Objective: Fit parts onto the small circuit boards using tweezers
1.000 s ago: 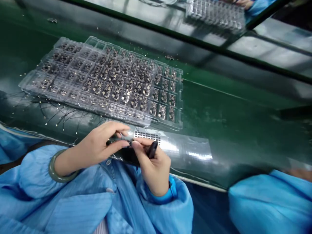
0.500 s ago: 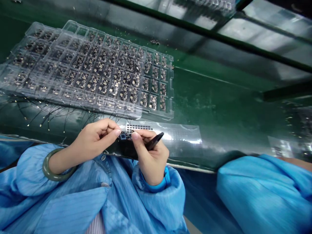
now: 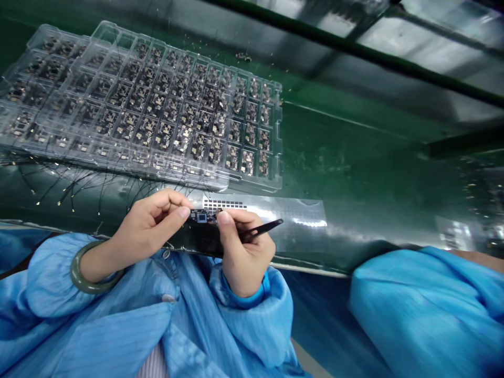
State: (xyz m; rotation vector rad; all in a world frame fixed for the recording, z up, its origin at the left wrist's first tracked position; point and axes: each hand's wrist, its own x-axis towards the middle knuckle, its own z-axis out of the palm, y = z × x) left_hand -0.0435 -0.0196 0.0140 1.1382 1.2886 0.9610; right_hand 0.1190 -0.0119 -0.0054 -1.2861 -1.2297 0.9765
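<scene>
A small dark circuit board [image 3: 202, 216] with a blue-grey square part is held level between my two hands, just above the bench's front edge. My left hand [image 3: 157, 220] pinches its left end between thumb and forefinger. The thumb and forefinger of my right hand [image 3: 246, 247] grip the right end. Black tweezers [image 3: 264, 228] also lie in my right hand, tucked across the palm and pointing out to the right; their tips are hidden. Right behind the board lies a clear sheet with rows of small black stickers [image 3: 224, 205].
Overlapping clear plastic trays [image 3: 254, 181] with many circuit boards in their pockets cover the back left. Thin black cables [image 3: 74, 184] stick out from their front edge. A co-worker's blue sleeve [image 3: 417, 304] is at the right. A dark green bar [image 3: 334, 50] crosses above the bench.
The circuit board and my right hand have shifted slightly right. The tweezers have turned flatter, their outer end now farther right. My left hand still pinches the board.
</scene>
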